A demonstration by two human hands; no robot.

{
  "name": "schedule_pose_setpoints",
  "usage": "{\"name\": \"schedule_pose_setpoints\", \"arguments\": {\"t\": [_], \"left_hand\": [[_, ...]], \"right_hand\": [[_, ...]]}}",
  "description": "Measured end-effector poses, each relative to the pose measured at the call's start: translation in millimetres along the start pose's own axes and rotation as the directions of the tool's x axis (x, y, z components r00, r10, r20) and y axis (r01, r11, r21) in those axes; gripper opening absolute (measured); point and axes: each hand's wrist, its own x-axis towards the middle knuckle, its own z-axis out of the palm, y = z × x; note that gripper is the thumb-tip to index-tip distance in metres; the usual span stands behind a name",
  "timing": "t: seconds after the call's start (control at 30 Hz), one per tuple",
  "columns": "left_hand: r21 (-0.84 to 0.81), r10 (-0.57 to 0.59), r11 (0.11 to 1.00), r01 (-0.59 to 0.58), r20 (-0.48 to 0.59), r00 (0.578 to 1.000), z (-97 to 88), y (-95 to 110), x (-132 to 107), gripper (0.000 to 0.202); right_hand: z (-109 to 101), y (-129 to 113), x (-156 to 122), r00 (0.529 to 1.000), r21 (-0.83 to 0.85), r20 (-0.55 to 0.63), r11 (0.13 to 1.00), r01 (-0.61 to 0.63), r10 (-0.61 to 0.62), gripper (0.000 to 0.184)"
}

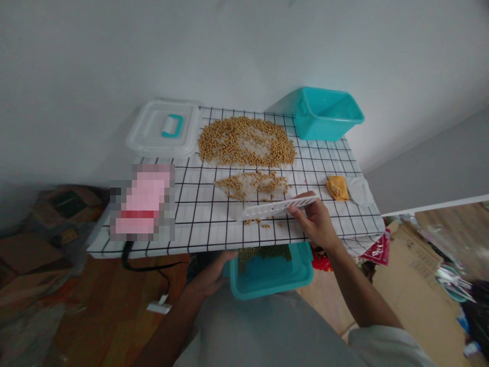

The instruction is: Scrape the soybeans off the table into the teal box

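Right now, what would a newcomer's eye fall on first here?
Probably the broad spread of tan beans at the back middle of the checked tabletop, with a smaller patch in front. Next, the bright turquoise bin at the back right and the turquoise container below the front edge, by the left hand. The right hand grips a white slotted piece near the front.

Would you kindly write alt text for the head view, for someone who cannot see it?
A person's right hand holds a white slotted piece near scattered tan beans on a checked table; the left hand is at a teal tub below the table edge, beans inside. Behind lie a larger bean pile, a clear lid and another teal bin.
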Motion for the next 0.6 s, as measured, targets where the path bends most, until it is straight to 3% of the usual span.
{"name": "schedule_pose_setpoints", "arguments": {"t": [0.17, 0.4, 0.6], "left_hand": [[-0.062, -0.001, 0.998, 0.005, 0.053, 0.999, -0.8, -0.4, 2.4, 0.024], [-0.079, -0.009, 0.997, 0.014, 0.065, 0.998, 0.7, -0.2, 1.6, 0.034], [-0.078, -0.012, 0.997, 0.017, 0.07, 0.998, 1.0, 1.6, 0.8, 0.029]], "right_hand": [[-2.1, 2.6, -1.2, 1.0, 0.02, 0.022, 1.0, 0.001, -0.001, 0.016], [-6.2, 4.7, -1.6, 0.998, 0.063, 0.059, 0.998, 0.012, -0.015, 0.015], [-9.8, 6.0, -4.3, 0.994, 0.078, 0.111, 0.997, -0.015, 0.006, 0.016]]}}
